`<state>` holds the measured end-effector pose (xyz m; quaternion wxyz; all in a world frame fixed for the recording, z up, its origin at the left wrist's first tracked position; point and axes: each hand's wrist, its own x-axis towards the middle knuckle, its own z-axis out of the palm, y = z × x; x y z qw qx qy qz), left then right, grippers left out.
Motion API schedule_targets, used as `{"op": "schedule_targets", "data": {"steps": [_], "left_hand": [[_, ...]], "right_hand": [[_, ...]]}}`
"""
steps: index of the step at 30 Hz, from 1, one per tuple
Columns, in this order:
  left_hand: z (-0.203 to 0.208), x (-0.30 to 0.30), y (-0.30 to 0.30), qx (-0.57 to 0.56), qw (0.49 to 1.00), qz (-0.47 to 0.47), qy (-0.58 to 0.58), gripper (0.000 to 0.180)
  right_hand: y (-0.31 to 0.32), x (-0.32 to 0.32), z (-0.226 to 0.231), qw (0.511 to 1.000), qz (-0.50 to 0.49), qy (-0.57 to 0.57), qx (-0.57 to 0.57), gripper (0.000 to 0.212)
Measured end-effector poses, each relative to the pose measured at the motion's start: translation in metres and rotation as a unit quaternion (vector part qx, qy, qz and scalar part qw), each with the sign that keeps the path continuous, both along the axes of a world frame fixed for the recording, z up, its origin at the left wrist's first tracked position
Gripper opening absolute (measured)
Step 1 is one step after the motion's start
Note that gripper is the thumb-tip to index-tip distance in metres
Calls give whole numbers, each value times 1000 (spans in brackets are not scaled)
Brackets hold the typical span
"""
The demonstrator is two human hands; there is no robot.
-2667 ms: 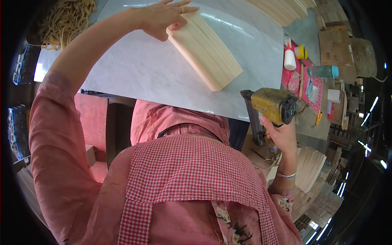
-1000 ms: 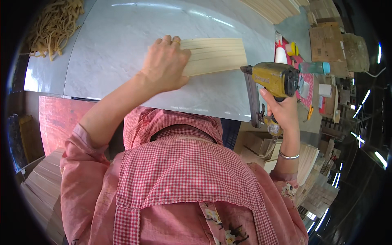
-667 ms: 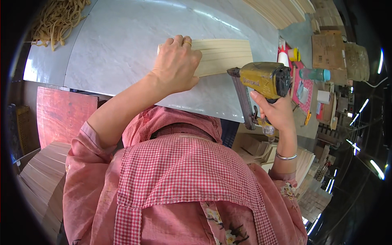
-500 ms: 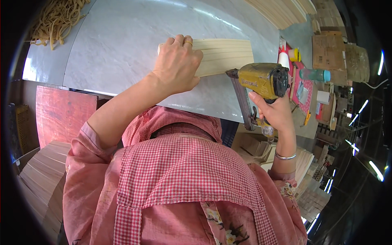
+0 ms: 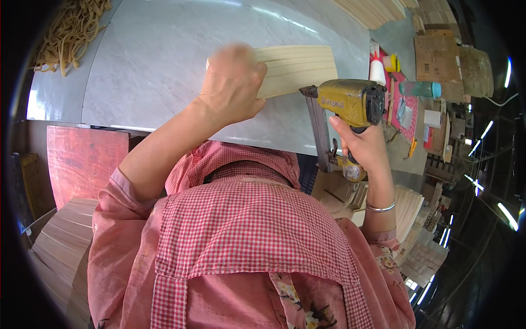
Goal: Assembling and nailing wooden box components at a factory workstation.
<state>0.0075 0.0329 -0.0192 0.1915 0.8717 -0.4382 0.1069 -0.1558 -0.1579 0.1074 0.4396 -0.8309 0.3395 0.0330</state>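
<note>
A pale wooden board (image 5: 298, 68) with straight grain lies on the grey marbled tabletop (image 5: 148, 71). Over its left end my left hand (image 5: 233, 90) is closed, thumb along the near edge; the fingertips are blurred. My right hand (image 5: 366, 147) grips the handle of a yellow and black nail gun (image 5: 346, 98). The gun's nose is close to the board's near right corner, and whether it touches the wood I cannot tell. Its long dark magazine runs down past the table's front edge.
Tan bands (image 5: 71, 35) are heaped at the table's far left. Wooden strips (image 5: 375, 12) lie at the far right. Beyond the gun are a white bottle (image 5: 377, 72), a teal-capped bottle (image 5: 419, 89) and cardboard boxes (image 5: 437, 57). A reddish panel (image 5: 85, 162) stands at the left.
The board and my left hand have shifted slightly up and to the left in the picture. The nail gun has also risen a little, its nose still near the board's corner.
</note>
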Motion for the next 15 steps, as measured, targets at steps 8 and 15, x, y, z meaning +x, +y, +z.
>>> {"op": "schedule_targets", "data": {"steps": [8, 15], "left_hand": [[-11, -3, 31, -39, 999, 18, -4, 82], [-51, -5, 72, -157, 970, 26, 182, 125]], "right_hand": [[7, 3, 19, 996, 38, -34, -74, 17], [41, 3, 10, 981, 169, -76, -62, 23]]}}
